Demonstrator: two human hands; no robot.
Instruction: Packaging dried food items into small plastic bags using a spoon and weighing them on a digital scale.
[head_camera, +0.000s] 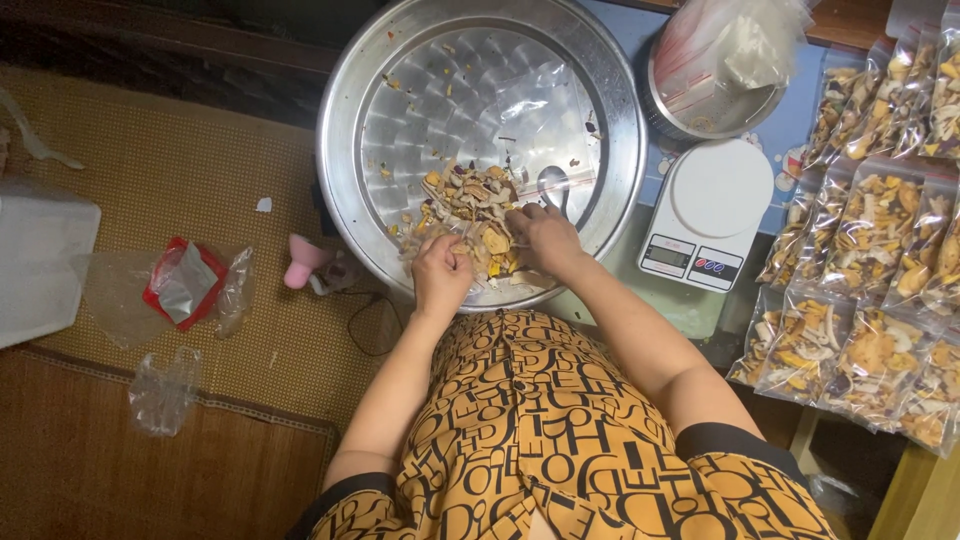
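- The left hand (441, 272) rested at the near rim of the basin (345, 120), fingers curled together, pinching what looked like the edge of a clear bag (470, 240).
- The right hand (543, 236) lay just beside it, fingers bent down into the pile of dried slices (468, 205); whether they gripped any could not be told.
- The pile sat in the near part of the basin floor, under and just beyond both hands.
- A metal spoon (553, 185) lay in the basin just beyond the right hand.
- A white scale (705, 212) stood right of the basin.
- Filled bags (870, 230) lay in rows further right.
- A pot (715, 65) holding plastic bags stood beyond the scale.
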